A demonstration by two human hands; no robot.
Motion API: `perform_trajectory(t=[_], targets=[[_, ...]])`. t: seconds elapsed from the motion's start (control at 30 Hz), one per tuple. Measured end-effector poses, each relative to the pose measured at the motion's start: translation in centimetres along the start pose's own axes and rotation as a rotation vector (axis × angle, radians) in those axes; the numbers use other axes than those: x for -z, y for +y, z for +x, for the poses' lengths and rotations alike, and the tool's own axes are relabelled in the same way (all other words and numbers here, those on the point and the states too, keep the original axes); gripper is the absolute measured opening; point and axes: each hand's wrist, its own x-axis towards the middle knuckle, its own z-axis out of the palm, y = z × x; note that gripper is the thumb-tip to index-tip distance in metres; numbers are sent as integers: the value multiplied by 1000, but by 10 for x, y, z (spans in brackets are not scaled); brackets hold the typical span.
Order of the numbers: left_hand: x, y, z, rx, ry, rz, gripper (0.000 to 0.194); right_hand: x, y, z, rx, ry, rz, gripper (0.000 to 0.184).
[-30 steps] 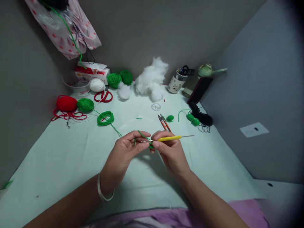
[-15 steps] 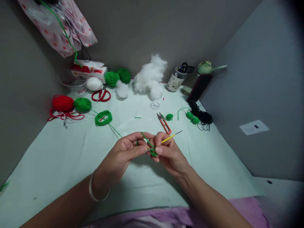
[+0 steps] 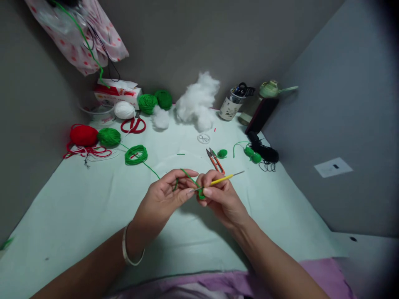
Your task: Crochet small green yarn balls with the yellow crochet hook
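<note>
Compared with the frame half a second earlier, both hands sit slightly higher, and the crochet hook (image 3: 222,180) has moved up and lies at a flatter angle. Right hand (image 3: 220,198): fingers closed on the yellow handle of the hook; the rear metal end projects up and to the right, and the front end points toward the left thumb. Left hand (image 3: 163,197): fingers bent and partly spread, index finger raised, with the green strand (image 3: 190,178) passing over it and down to the work; whether thumb and fingers pinch anything cannot be told. Work position: the small green piece (image 3: 202,194) is located between the two hands, at the right thumb tip, raised above the counter (image 3: 93,216). Supply: green yarn extends from behind the left hand to a loose coil (image 3: 142,154) on the counter, ahead and to the left. Directly beyond the right hand lie orange-handled snips (image 3: 219,164), blades apart and pointing away, with a small green ball (image 3: 222,154) just beside them. Farther right, two green balls (image 3: 256,158) rest against black yarn (image 3: 268,153). White stuffing (image 3: 196,106) stands at the rear wall; red-handled scissors (image 3: 144,125) lie to its left, near a white yarn ball (image 3: 124,110).
</note>
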Motion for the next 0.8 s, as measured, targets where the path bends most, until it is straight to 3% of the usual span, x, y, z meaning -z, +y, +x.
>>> perform_trajectory(t=[0.17,0.5,0.8], targets=[[0,2,0,-42,27,91,23,-2,2,-1,-8,29,-43,18],[-4,-3,-1,-166,122,445,47,-1,7,-1,-42,8,-56,22],[-5,4,1,-105,121,352,49,-1,6,-2,-54,-49,35,20]])
